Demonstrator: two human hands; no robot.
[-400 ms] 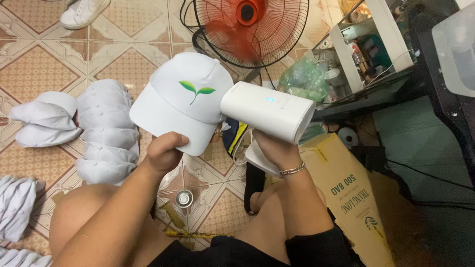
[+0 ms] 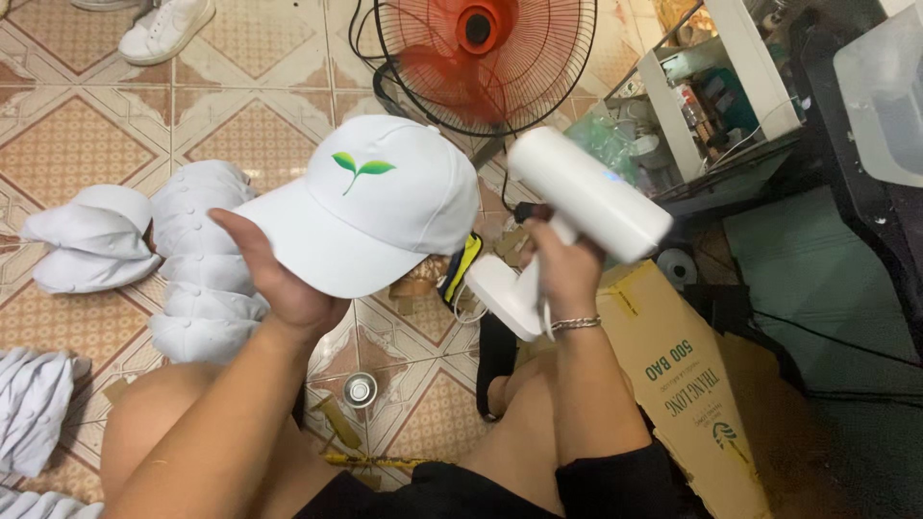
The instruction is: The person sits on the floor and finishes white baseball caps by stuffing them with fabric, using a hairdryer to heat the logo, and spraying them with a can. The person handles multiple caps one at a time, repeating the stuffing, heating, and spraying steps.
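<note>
Cap (image 2: 370, 207) first: white baseball cap with a little green sprout logo on the front, held up in the air above the tiled floor (image 2: 87, 125), brim pointing down toward the person. The left hand (image 2: 279, 279) has it gripped by the brim, thumb on top, fingers tucked underneath. Compared with a moment ago the cap has swung a bit toward the left and now shows its front panel more squarely.

Bigger change is the white hair dryer (image 2: 586, 197). The right hand (image 2: 567, 269) is wrapped tight round its handle, and the barrel, which was lying right across the cap's side just before, has pulled away to the right, so there's now a clear gap between nozzle and cap. Looks to me like one pass of blowing is over and the cap's being checked or turned.

Around that: a stack of white caps (image 2: 207, 259) on the floor by the left edge, a red fan (image 2: 481, 48) at the top edge, a cardboard box (image 2: 687, 384) beside the right leg.
</note>
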